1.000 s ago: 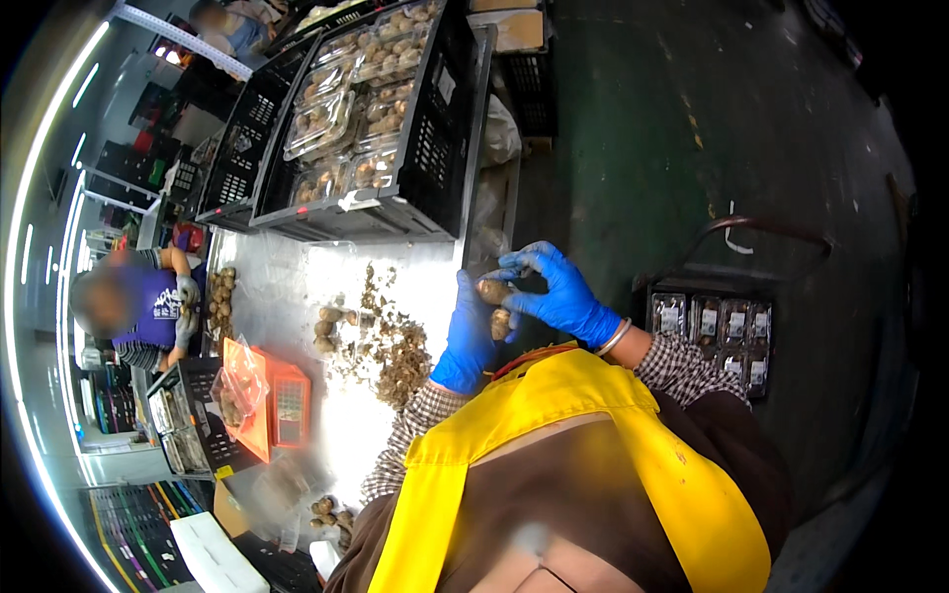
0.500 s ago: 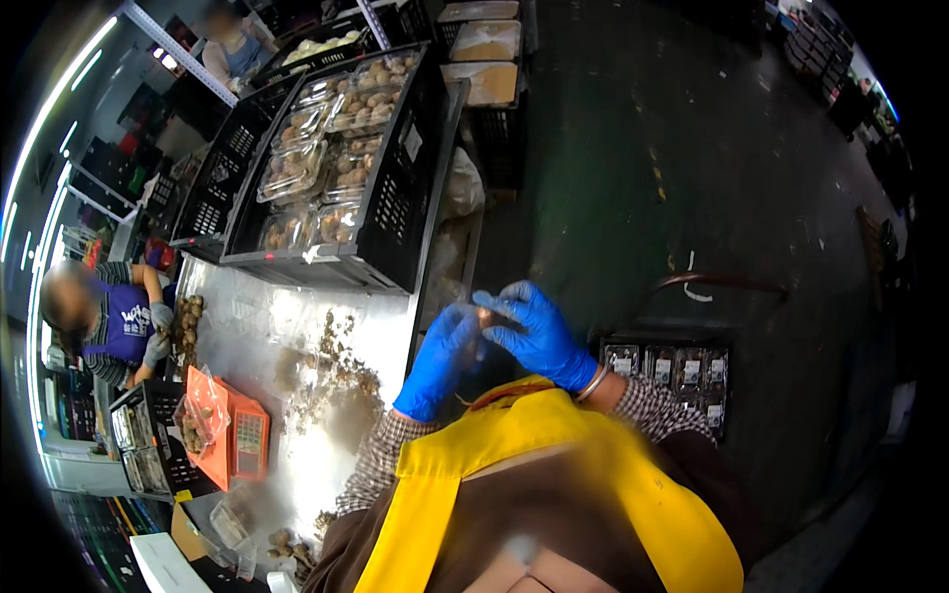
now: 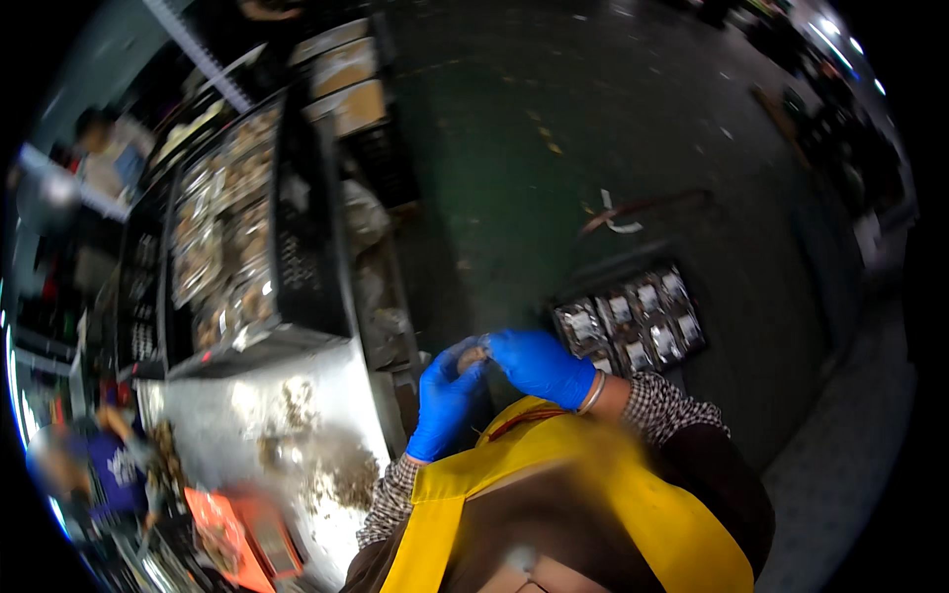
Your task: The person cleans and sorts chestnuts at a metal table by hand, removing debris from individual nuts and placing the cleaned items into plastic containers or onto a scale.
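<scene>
Both hands wear blue gloves and meet in front of my yellow apron, just off the right edge of the steel table (image 3: 368,395). My left hand (image 3: 441,403) is closed around a small brown roundish piece of produce (image 3: 474,357), which looks like a mushroom. On its right side my right hand (image 3: 542,368) presses bent fingertips against the same piece. Gloves cover most of it, and blur hides its exact kind. Brown scraps (image 3: 341,476) lie scattered over the tabletop to the left of my hands.
A black crate (image 3: 301,262) of clear packs with brown produce stands on the table's far end. On the floor at right sits another crate holding labelled packs (image 3: 633,314). An orange scale (image 3: 267,539) and a purple-aproned person (image 3: 114,474) are at left.
My view has turned right, so the table and crates appear farther left and the floor crate nearer. The hands stay together on the brown piece, the right one now lying flatter over it.
</scene>
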{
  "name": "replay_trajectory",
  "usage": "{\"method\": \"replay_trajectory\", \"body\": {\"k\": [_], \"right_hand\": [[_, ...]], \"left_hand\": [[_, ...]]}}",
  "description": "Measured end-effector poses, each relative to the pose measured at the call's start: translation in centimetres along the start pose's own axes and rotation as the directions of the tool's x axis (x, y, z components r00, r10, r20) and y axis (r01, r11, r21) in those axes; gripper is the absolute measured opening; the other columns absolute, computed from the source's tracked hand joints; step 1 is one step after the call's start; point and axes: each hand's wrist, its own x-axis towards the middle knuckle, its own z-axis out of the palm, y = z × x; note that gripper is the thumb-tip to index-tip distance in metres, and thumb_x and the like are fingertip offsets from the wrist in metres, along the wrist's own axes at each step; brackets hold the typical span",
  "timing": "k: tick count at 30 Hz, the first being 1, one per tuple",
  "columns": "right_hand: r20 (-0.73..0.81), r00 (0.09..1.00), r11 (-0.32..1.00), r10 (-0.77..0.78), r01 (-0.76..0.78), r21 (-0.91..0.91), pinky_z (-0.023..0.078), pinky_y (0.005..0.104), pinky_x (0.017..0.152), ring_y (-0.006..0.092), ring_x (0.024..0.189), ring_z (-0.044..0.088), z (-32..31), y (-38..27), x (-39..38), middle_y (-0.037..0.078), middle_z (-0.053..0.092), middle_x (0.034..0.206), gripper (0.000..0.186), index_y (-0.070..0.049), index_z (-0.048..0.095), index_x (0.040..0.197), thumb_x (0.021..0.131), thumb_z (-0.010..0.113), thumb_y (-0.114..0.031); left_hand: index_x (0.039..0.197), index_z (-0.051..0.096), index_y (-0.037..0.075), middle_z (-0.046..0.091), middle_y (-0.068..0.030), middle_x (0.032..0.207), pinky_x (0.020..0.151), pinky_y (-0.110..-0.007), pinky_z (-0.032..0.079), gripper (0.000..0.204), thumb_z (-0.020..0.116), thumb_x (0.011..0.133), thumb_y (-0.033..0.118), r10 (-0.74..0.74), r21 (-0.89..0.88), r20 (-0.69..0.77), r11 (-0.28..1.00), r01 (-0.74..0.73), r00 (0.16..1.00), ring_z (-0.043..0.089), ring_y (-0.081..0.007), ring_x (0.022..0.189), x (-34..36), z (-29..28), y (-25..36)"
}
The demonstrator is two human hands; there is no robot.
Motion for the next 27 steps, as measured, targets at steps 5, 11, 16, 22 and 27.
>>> {"method": "replay_trajectory", "body": {"k": [5, 11, 16, 22, 27], "right_hand": [[0.021, 0.997, 0.955, 0.076, -0.067, -0.290, 0.046, 0.0396, 0.056, 0.0317, 0.065, 0.058, -2.0, 1.7, -3.3, 0.015, 0.058, 0.073, 0.012, -0.003, 0.053, 0.084, 0.078, 0.047, -0.011], [-0.124, 0.986, 0.989, 0.109, -0.120, -0.084, 0.045, 0.0406, 0.053, 0.0325, 0.060, 0.057, -3.6, 5.7, -4.6, 0.014, 0.056, 0.067, 0.011, -0.005, 0.053, 0.077, 0.073, 0.054, -0.015], [-0.347, 0.757, 0.738, 0.554, -0.253, 0.626, 0.044, 0.0337, 0.051, 0.0261, 0.054, 0.056, -2.3, 13.9, -4.1, 0.012, 0.055, 0.060, 0.015, -0.004, 0.054, 0.071, 0.075, 0.059, -0.017], [0.009, 0.877, 0.867, 0.480, -0.473, -0.158, 0.036, 0.0539, 0.088, 0.0308, 0.099, 0.055, 9.9, 27.2, -12.2, 0.016, 0.057, 0.107, 0.027, -0.015, 0.060, 0.100, 0.077, 0.057, -0.030], [0.248, 0.587, 0.626, 0.771, -0.769, -0.128, 0.044, 0.0447, 0.069, 0.0339, 0.080, 0.057, 8.0, 34.7, -19.8, 0.015, 0.061, 0.083, 0.036, -0.011, 0.062, 0.087, 0.081, 0.039, -0.038]], "left_hand": [[0.107, 0.053, -0.002, 0.059, -0.0080, 0.099, 0.080, -0.025, 0.045, 0.028, 0.058, 0.080, 0.000, -0.032, 0.118, 0.025, 0.993, 0.029, 0.999, 0.056, -0.0138, 0.089, 1.5, 3.1, -2.5], [0.105, 0.052, 0.001, 0.059, -0.0063, 0.090, 0.062, -0.021, 0.046, 0.025, 0.058, 0.081, 0.004, -0.094, 0.202, 0.064, 0.976, 0.080, 0.993, 0.056, -0.0113, 0.074, 2.9, 5.9, -3.4], [0.111, 0.049, 0.005, 0.055, -0.0056, 0.087, 0.044, -0.022, 0.039, 0.030, 0.056, 0.083, 0.011, -0.259, 0.031, 0.127, 0.966, 0.257, 0.958, 0.051, -0.0110, 0.057, 6.4, 7.7, -3.8], [0.099, 0.053, 0.005, 0.053, -0.0028, 0.080, 0.044, -0.025, 0.038, 0.029, 0.053, 0.084, 0.030, -0.592, -0.027, 0.072, 0.803, 0.595, 0.802, 0.049, -0.0131, 0.059, 10.8, 6.1, -10.7], [0.090, 0.056, 0.011, 0.055, -0.0015, 0.075, 0.043, -0.026, 0.038, 0.024, 0.053, 0.082, 0.034, -0.842, 0.191, -0.033, 0.523, 0.830, 0.538, 0.050, -0.0133, 0.055, 17.7, 4.3, -23.8]]}}
